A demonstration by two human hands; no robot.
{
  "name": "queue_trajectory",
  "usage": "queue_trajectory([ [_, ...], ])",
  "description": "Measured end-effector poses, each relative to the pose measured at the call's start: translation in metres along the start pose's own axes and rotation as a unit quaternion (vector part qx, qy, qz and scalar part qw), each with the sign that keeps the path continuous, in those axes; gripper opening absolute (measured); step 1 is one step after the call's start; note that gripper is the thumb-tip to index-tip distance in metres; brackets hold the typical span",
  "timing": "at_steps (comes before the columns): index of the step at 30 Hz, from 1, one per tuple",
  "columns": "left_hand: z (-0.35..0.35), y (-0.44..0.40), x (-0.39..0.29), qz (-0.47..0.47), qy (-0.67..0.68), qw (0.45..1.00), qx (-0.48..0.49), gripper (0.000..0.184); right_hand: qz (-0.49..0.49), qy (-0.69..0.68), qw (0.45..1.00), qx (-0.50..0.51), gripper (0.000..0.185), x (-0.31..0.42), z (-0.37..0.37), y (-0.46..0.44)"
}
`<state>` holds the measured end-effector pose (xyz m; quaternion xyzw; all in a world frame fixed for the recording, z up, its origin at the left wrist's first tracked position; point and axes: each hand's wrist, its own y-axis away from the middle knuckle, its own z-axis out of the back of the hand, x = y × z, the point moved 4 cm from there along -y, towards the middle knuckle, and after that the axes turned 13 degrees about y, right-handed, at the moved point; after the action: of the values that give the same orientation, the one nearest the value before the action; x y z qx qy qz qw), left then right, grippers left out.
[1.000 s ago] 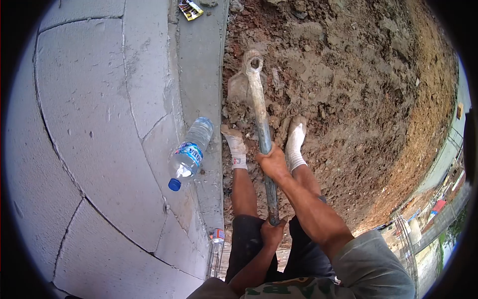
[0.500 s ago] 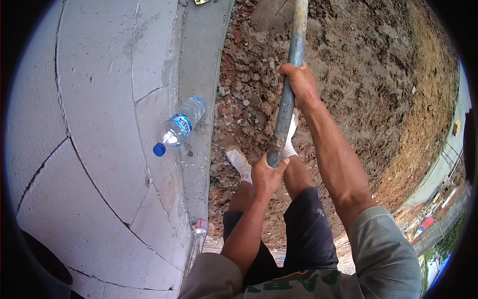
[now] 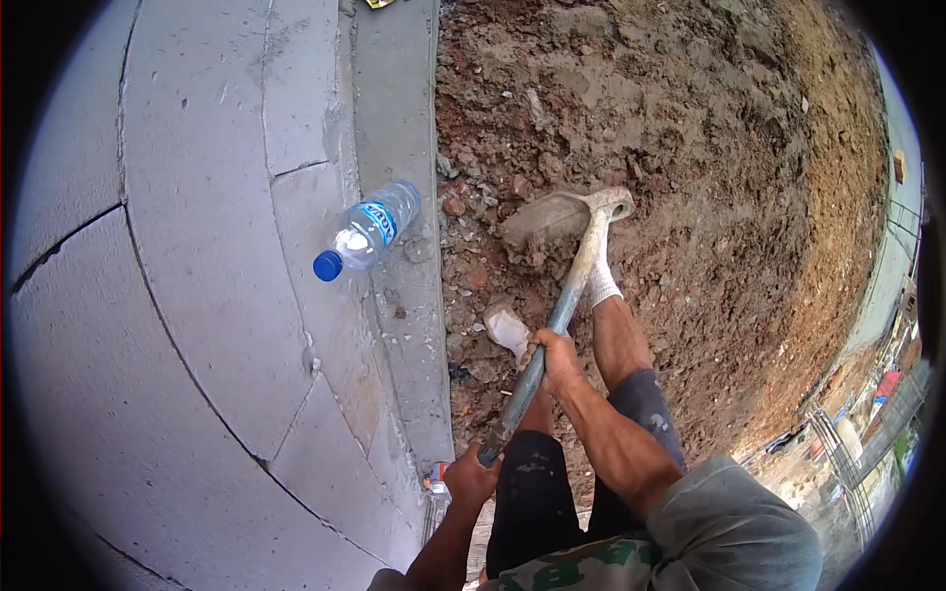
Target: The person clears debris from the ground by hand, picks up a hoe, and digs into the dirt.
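Note:
I hold a hoe with a long bluish-grey shaft that slants from lower left to upper right. My left hand is closed round the butt end, near my thigh. Further up the shaft, my right hand wraps it about midway. The muddy hoe blade lies against the brown soil in front of my feet, and its ring-shaped socket shows at the top of the shaft. One white-socked foot is just behind the blade; my other foot is left of the shaft.
A pale block wall runs along the left, with a grey concrete ledge beside it. A clear plastic bottle with a blue cap lies there. Below it sits a small red-and-white container. Wire mesh stands at the far right.
The hoe has swung down and closer, so its blade now shows at the soil. Both hands have moved down and left in view with the shaft, still gripping it.

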<state>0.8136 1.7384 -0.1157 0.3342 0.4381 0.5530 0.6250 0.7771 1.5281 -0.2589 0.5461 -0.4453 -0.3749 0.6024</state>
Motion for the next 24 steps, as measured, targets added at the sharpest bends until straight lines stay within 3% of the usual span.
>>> queue_trajectory([
  [3, -0.005, 0.017, 0.028, 0.007, 0.005, 0.999, -0.046, 0.034, 0.017, -0.093, 0.994, 0.054, 0.011, -0.015, -0.002, 0.026],
  [6, -0.013, -0.051, 0.008, -0.089, 0.101, 0.984, -0.121, 0.039, 0.117, 0.030, 0.992, 0.021, 0.015, 0.043, -0.028, 0.012],
  [8, 0.005, -0.101, -0.029, -0.121, 0.194, 0.971, -0.072, 0.034, 0.225, 0.072, 0.972, -0.020, 0.023, 0.103, -0.056, 0.002],
  [10, 0.027, -0.149, -0.053, -0.202, 0.271, 0.939, -0.059, 0.033, 0.270, 0.097, 0.958, -0.009, 0.026, 0.152, -0.087, -0.021],
  [12, 0.057, -0.169, -0.081, -0.211, 0.302, 0.929, -0.044, 0.031, 0.282, 0.126, 0.951, -0.032, 0.021, 0.181, -0.115, -0.049],
  [15, 0.050, -0.172, -0.057, -0.107, 0.335, 0.936, -0.022, 0.031, 0.239, 0.211, 0.947, -0.027, 0.018, 0.161, -0.149, -0.072],
  [17, 0.023, -0.129, -0.017, -0.021, 0.374, 0.927, -0.023, 0.033, 0.210, 0.308, 0.926, -0.056, 0.025, 0.107, -0.149, -0.065],
  [21, -0.001, -0.055, 0.022, 0.048, 0.437, 0.898, -0.003, 0.039, 0.202, 0.398, 0.889, -0.098, 0.026, 0.035, -0.122, -0.022],
  [23, -0.013, -0.033, 0.060, 0.100, 0.326, 0.940, 0.009, 0.040, 0.147, 0.326, 0.933, -0.033, 0.024, -0.019, -0.102, -0.023],
  [24, -0.031, -0.026, 0.097, 0.016, 0.277, 0.960, -0.033, 0.041, 0.110, 0.262, 0.959, -0.001, 0.024, -0.063, -0.091, -0.038],
])
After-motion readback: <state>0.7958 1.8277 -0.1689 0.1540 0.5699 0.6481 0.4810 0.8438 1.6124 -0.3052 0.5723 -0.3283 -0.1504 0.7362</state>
